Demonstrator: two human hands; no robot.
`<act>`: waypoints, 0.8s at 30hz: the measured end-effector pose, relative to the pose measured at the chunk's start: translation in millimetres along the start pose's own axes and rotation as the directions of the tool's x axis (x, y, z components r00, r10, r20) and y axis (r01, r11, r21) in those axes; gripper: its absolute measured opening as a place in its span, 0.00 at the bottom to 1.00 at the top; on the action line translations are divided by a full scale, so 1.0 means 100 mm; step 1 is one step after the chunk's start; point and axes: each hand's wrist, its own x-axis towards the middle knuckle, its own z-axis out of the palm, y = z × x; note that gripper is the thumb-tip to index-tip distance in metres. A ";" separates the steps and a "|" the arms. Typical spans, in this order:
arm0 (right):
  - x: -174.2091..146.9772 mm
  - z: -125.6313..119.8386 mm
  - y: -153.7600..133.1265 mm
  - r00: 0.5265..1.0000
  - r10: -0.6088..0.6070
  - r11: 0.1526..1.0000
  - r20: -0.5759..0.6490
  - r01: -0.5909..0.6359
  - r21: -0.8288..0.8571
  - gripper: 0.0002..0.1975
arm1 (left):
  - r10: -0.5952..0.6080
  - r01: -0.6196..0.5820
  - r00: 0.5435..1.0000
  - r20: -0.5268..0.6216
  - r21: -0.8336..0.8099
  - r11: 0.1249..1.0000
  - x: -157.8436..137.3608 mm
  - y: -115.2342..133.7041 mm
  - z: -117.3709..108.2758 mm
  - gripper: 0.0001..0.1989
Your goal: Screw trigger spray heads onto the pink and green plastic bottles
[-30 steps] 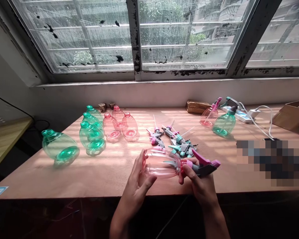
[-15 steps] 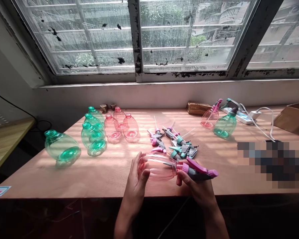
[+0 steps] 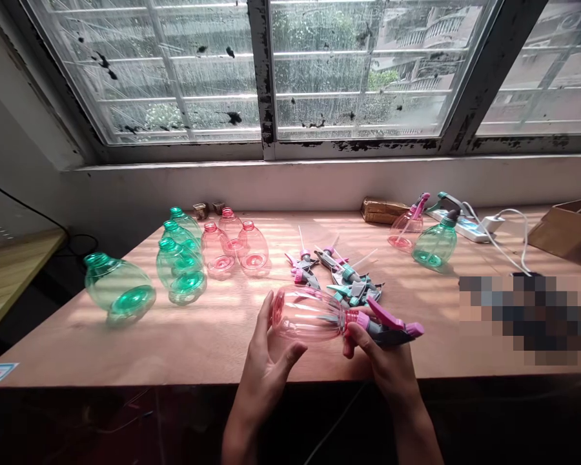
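A clear pink bottle (image 3: pixel 307 316) lies on its side in the air above the table's front part, its base to the left. A spray head (image 3: pixel 392 323) with a pink trigger and grey body sits at its neck, the tube inside the bottle. My right hand (image 3: pixel 380 355) is closed around the pink collar and neck. At the base, my left hand (image 3: pixel 268 361) is spread, with the thumb apart from the bottle and the fingers beside the base; whether they touch it is unclear. Behind the bottle lies a pile of loose spray heads (image 3: pixel 353 284), pink-grey and green-grey.
Several green bottles (image 3: pixel 119 284) and pink bottles (image 3: pixel 253 248) without tops stand at the left of the table (image 3: pixel 213 355). At the right are a pink spray bottle (image 3: pixel 405 229), a green spray bottle (image 3: pixel 434 245), a power strip (image 3: pixel 469 227) and a cardboard box (image 3: pixel 561 229).
My left hand has loosened, its thumb coming off the bottle. The bottle's base has tipped slightly upward and turned, while my right hand keeps hold at the neck.
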 end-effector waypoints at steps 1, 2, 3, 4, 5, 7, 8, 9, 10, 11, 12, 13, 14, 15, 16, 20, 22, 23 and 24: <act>-0.01 0.00 0.01 1.000 0.012 1.000 0.023 -0.012 -0.014 0.13 | 0.005 -0.005 1.000 -0.019 -0.007 1.000 0.01 -0.01 0.00 0.44; -0.02 -0.01 0.01 0.999 0.025 0.999 0.041 -0.024 -0.029 0.13 | 0.009 -0.009 0.999 -0.034 -0.007 1.000 0.01 -0.02 0.00 0.43; -0.02 -0.01 0.01 0.998 0.037 0.999 0.055 -0.035 -0.040 0.13 | 0.009 -0.009 0.999 -0.045 0.000 1.000 0.02 -0.02 0.00 0.41; -0.02 -0.01 0.01 0.997 0.044 0.998 0.062 -0.042 -0.047 0.13 | 0.003 -0.002 0.999 -0.052 0.011 1.000 0.03 -0.02 0.00 0.39; -0.03 -0.01 0.01 0.997 0.044 0.998 0.064 -0.041 -0.053 0.13 | -0.006 0.007 0.998 -0.058 0.023 1.000 0.03 -0.01 0.01 0.37; -0.02 -0.01 0.01 0.998 0.023 0.998 0.061 -0.019 -0.067 0.13 | -0.028 0.031 0.997 -0.072 0.040 0.999 0.04 0.01 0.02 0.34; -0.01 -0.02 0.02 0.999 0.007 0.997 0.051 -0.003 -0.071 0.12 | -0.037 0.040 0.996 -0.076 0.047 0.998 0.05 0.02 0.02 0.33; 0.00 -0.02 0.02 0.999 -0.009 0.998 0.034 0.011 -0.068 0.12 | -0.038 0.043 0.996 -0.076 0.054 0.998 0.05 0.04 0.03 0.33; 0.00 -0.02 0.03 1.000 -0.023 0.998 0.016 0.024 -0.056 0.12 | -0.034 0.038 0.997 -0.071 0.063 0.997 0.05 0.05 0.03 0.34; 0.01 -0.02 0.03 0.999 -0.033 0.999 -0.005 0.033 -0.035 0.12 | -0.027 0.032 0.998 -0.062 0.074 0.997 0.05 0.05 0.04 0.34; 0.01 -0.02 0.03 0.999 -0.036 0.999 -0.025 0.036 -0.009 0.12 | -0.022 0.026 0.998 -0.053 0.086 0.996 0.05 0.06 0.04 0.35; 0.02 -0.02 0.04 0.998 -0.035 0.999 -0.044 0.036 0.021 0.12 | -0.017 0.021 0.999 -0.047 0.094 0.995 0.05 0.05 0.04 0.35; 0.02 -0.02 0.04 0.998 -0.030 0.998 -0.058 0.033 0.046 0.12 | -0.016 0.020 0.999 -0.040 0.099 0.995 0.05 0.05 0.03 0.35; 0.02 -0.01 0.04 0.997 -0.026 0.998 -0.067 0.030 0.064 0.12 | -0.020 0.024 0.999 -0.034 0.099 0.995 0.05 0.04 0.03 0.35; 0.02 -0.01 0.04 0.997 -0.024 0.997 -0.076 0.029 0.072 0.12 | -0.027 0.030 0.999 -0.029 0.097 0.995 0.04 0.03 0.03 0.35; 0.02 0.00 0.03 0.998 -0.026 0.998 -0.061 0.030 0.053 0.12 | -0.019 0.021 1.000 -0.020 0.104 0.994 0.03 0.03 0.02 0.36; 0.03 -0.01 0.03 0.997 -0.016 0.999 -0.072 0.020 0.046 0.12 | 0.009 -0.008 1.000 -0.009 0.119 0.993 0.03 0.05 0.02 0.36; 0.04 -0.02 0.03 0.997 -0.012 0.999 -0.073 0.016 0.048 0.12 | 0.026 -0.025 1.000 -0.004 0.126 0.992 0.03 0.06 0.02 0.35; 0.04 -0.03 0.03 0.997 -0.012 0.999 -0.073 0.015 0.051 0.12 | 0.042 -0.042 0.999 -0.001 0.131 0.990 0.02 0.07 0.03 0.35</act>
